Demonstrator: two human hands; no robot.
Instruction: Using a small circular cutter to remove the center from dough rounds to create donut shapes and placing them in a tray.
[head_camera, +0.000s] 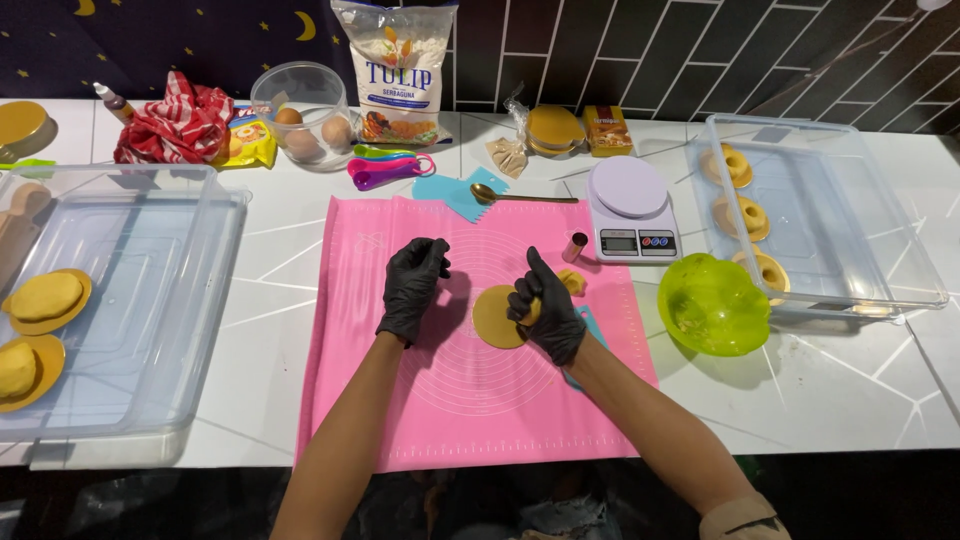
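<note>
Two clear tubs flank a pink mat (400, 420) on the white marble-patterned surface (270, 330), a dark tiled wall behind at twelve o'clock. At nine o'clock, the left tub (150, 300) holds dough on gold discs. The gloved left hand (413, 285) hovers loosely curled, grasping nothing. The right hand (545, 305) grips a dough piece (533, 310) over a gold disc (492, 318). Toward three o'clock sit a green bowl (712, 305) and the right tub (850, 240).
</note>
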